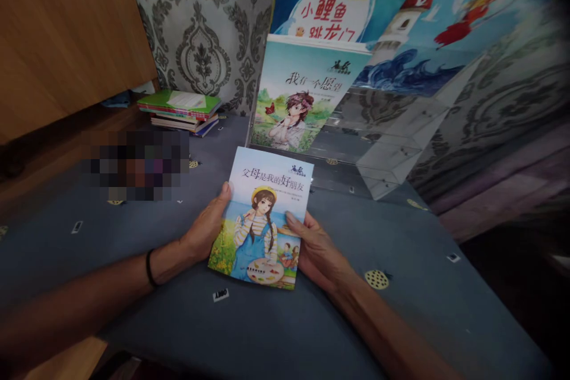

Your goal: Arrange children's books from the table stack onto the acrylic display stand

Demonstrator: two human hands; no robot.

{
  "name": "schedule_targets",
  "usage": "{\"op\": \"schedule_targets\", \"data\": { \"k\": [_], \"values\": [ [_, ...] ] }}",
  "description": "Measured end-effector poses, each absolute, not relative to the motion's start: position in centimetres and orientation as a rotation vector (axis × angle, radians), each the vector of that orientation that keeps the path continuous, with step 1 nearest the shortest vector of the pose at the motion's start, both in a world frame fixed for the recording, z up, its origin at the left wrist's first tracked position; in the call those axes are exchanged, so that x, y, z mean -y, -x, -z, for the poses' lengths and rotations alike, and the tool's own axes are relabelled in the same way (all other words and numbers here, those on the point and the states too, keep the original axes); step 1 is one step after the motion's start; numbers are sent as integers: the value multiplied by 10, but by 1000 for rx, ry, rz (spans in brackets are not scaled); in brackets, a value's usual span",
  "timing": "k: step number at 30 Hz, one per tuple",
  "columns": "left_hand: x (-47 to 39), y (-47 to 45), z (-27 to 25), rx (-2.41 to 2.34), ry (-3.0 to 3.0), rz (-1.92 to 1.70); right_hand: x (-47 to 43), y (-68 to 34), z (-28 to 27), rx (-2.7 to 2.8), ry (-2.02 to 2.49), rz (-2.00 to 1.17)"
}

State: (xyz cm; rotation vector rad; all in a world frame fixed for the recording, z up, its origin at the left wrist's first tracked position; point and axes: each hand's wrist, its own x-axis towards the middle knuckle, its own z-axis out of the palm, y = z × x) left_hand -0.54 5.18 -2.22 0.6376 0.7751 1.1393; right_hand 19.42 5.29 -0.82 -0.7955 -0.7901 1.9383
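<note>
A paperback book [262,219] with a girl in a yellow hat on its cover is held up between my two hands, cover facing me. Along its left edge, my left hand [209,219] grips it with the thumb near the edge; the other fingers are hidden behind. On the right edge, my right hand [314,243] pinches it, thumb on the cover and fingers underneath. Just beyond stands a clear acrylic rack [392,148]. In its lower tier leans a second paperback [298,101], with larger teal picture books [329,6] above it.
A stack of thin books [178,110] with a green one on top lies at the back left. The blue patterned cloth [378,332] covers the table. A wooden cabinet [66,29] borders the left, and patterned wallpaper [200,47] the back. One patch at left is pixelated.
</note>
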Motion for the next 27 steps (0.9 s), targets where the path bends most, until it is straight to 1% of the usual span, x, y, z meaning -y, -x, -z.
{"op": "schedule_targets", "data": {
  "k": [6,13,16,22,25,27],
  "values": [
    [-52,5,16,-819,-590,-1175,-51,-194,8,838,778,-1941],
    [-52,4,7,-706,-472,-987,-50,-189,8,850,737,-1975],
    [-55,6,8,-698,-505,-991,-51,-189,7,856,759,-1964],
    [-66,20,13,-1025,-797,-1267,-51,-192,4,922,874,-1958],
    [-75,33,15,-1124,-936,-1294,-51,-193,6,1026,928,-1914],
    [-81,43,14,-1201,-1048,-1287,-51,-195,10,1122,964,-1824]
  ]
}}
